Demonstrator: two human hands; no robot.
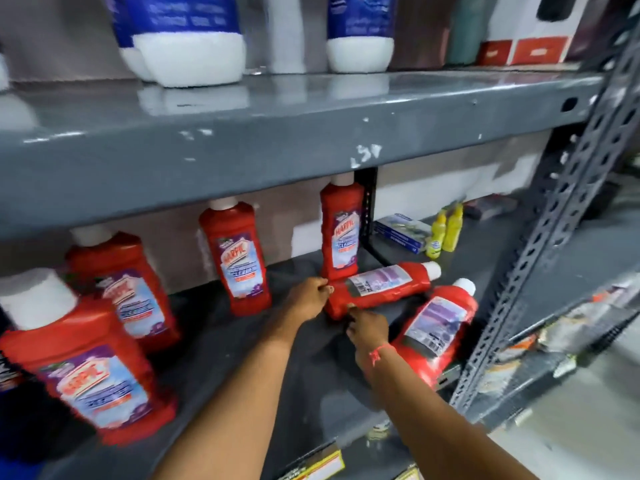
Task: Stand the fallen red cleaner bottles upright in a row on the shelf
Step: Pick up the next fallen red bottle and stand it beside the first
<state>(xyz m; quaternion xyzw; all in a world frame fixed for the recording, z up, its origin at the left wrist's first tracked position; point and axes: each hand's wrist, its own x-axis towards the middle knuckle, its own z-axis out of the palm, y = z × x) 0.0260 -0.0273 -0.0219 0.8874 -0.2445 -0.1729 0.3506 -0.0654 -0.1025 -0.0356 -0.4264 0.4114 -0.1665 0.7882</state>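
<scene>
Several red cleaner bottles stand upright in a row on the grey shelf (242,344): one at the near left (93,372), one behind it (128,289), one in the middle (239,258) and one at the back (341,230). A fallen red bottle (381,285) lies on its side with its white cap pointing right. My left hand (310,296) and my right hand (367,329) both touch its base end, fingers on it. A second fallen bottle (436,327) lies at the shelf's right edge, beside my right wrist.
A thick grey upper shelf (277,140) overhangs the bottles and carries blue-and-white bottles (194,39). Two yellow bottles (445,230) and a blue box (401,232) sit at the back right. A perforated metal upright (554,244) bounds the shelf on the right.
</scene>
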